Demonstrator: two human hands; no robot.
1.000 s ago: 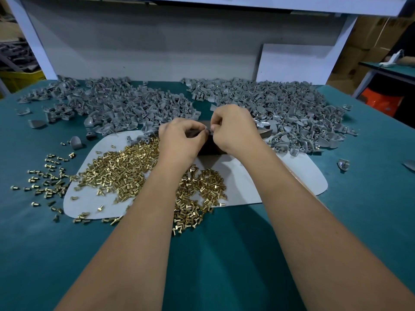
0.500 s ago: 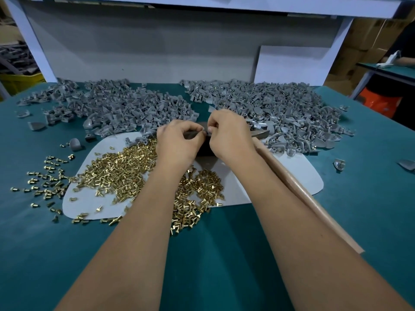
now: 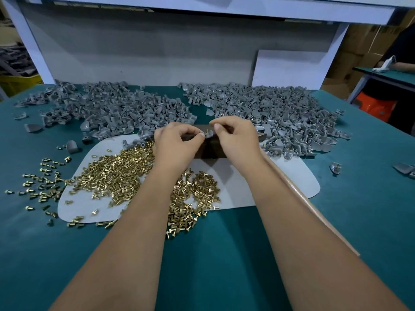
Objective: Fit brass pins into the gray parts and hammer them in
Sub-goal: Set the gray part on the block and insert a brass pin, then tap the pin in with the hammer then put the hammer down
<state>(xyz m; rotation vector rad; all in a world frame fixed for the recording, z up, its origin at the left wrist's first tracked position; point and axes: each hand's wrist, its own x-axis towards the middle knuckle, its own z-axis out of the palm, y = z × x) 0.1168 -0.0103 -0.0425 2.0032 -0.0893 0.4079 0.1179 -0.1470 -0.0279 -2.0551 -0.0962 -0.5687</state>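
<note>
Both hands meet over the dark block [image 3: 210, 149]: the left hand [image 3: 177, 145] has its grip pinched at the fingertips, the right hand [image 3: 235, 140] curled likewise, a small gray part [image 3: 208, 134] with a brass pin [image 3: 206, 131] between them. Which fingers actually touch it is hard to make out. Loose pins [image 3: 116, 173] lie left on the surface [image 3: 224, 254]; a wooden handle [image 3: 310, 203] runs under the right forearm.

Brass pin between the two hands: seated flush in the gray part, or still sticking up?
Sticking up. The small brass pin stands proud of the gray plastic part held between both hands, left and right.
</note>
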